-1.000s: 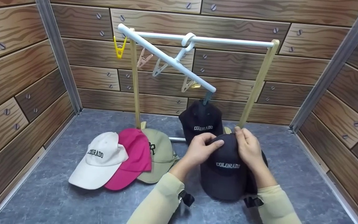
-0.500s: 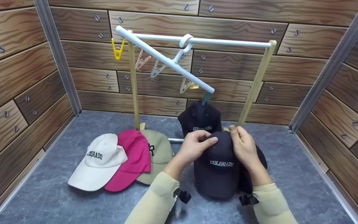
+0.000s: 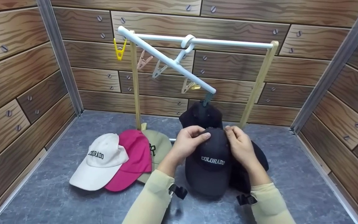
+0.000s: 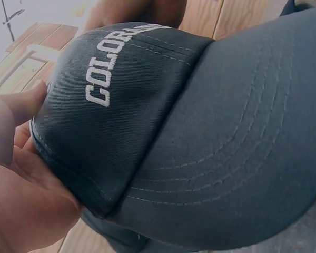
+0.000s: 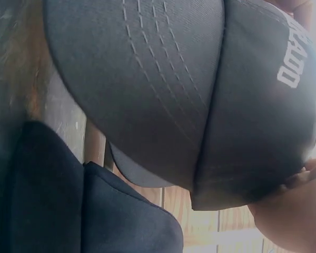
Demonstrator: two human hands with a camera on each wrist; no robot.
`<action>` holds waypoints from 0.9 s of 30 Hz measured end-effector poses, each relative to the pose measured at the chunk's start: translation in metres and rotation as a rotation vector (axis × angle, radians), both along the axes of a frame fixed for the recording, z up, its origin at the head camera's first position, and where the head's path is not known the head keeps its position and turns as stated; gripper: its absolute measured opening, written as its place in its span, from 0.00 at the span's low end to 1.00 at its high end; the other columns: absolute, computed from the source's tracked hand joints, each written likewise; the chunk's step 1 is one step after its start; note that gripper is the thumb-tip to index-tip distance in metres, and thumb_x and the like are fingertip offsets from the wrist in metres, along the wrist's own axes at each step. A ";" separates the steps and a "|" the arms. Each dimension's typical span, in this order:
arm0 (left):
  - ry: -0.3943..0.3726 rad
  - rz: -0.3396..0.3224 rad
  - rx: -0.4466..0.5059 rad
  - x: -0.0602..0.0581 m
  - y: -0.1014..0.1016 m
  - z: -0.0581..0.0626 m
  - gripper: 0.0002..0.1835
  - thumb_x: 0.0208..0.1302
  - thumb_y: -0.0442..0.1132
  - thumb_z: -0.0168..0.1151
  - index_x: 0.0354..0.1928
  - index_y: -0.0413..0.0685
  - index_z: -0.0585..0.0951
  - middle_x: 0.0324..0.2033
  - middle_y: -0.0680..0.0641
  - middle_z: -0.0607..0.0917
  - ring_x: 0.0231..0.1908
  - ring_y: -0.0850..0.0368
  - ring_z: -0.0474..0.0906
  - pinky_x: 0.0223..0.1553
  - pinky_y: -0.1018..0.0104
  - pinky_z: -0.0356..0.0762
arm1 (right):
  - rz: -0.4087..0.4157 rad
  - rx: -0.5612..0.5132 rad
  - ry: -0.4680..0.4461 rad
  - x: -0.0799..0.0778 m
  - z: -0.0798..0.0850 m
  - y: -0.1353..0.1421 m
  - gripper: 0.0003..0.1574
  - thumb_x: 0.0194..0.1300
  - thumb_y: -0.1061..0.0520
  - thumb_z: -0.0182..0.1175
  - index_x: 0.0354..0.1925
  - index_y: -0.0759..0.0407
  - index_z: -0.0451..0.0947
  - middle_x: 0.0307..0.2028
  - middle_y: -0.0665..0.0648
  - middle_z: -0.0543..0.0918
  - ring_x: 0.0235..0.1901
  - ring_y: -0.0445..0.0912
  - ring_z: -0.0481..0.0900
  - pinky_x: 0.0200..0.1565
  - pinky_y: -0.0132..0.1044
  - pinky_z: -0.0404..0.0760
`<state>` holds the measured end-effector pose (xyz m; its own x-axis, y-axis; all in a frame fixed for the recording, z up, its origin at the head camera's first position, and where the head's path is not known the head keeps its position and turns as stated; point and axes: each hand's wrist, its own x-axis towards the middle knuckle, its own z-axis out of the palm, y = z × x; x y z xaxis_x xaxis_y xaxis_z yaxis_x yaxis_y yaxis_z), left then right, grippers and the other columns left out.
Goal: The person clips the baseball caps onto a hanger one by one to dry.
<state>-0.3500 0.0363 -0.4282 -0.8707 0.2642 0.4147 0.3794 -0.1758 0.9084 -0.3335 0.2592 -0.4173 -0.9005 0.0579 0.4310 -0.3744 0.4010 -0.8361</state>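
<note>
Between my two hands hangs a dark navy cap (image 3: 210, 169) with white COLORADO lettering, its brim pointing down toward me. My left hand (image 3: 186, 143) grips the crown's upper left, thumb on the front; the left wrist view shows the fingers going behind the cloth. At the upper right of the crown, my right hand (image 3: 240, 144) holds the same cap. Behind it, a black cap (image 3: 200, 115) is clamped by a dark green clothespin (image 3: 208, 99) at the low end of a tilted white hanger (image 3: 166, 59). Another dark cap (image 3: 261, 157) lies on the floor beside my right hand.
White (image 3: 104, 158), pink (image 3: 134, 155) and olive (image 3: 158, 140) caps overlap at the left. The hanger hooks over a white rail (image 3: 235, 42) on wooden posts. A yellow clothespin (image 3: 119, 51) and several pale ones hang from it. Wood-patterned walls enclose the grey floor (image 3: 45, 186).
Both hands have carried the held cap left, in front of the hanging cap, covering its lettering. More of the dark cap on the floor at right shows now.
</note>
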 end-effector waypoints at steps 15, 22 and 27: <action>0.019 0.024 0.013 0.000 -0.019 0.009 0.10 0.74 0.33 0.73 0.44 0.30 0.86 0.31 0.55 0.89 0.33 0.62 0.83 0.40 0.69 0.80 | 0.158 -0.045 -0.107 -0.005 0.002 0.001 0.21 0.87 0.48 0.61 0.45 0.63 0.89 0.37 0.53 0.89 0.39 0.45 0.85 0.45 0.33 0.83; 0.058 0.086 -0.049 -0.002 -0.024 0.011 0.09 0.74 0.34 0.74 0.43 0.31 0.87 0.33 0.50 0.91 0.34 0.63 0.83 0.41 0.69 0.80 | 0.223 -0.093 -0.118 -0.006 0.004 -0.004 0.15 0.82 0.56 0.67 0.49 0.69 0.89 0.39 0.55 0.91 0.39 0.44 0.86 0.44 0.33 0.84; 0.056 0.134 -0.083 -0.003 -0.027 0.012 0.09 0.74 0.34 0.74 0.43 0.33 0.88 0.34 0.48 0.92 0.34 0.63 0.83 0.43 0.68 0.79 | 0.247 -0.141 -0.124 -0.006 0.006 -0.009 0.13 0.80 0.60 0.68 0.48 0.72 0.88 0.37 0.57 0.90 0.36 0.45 0.86 0.41 0.34 0.85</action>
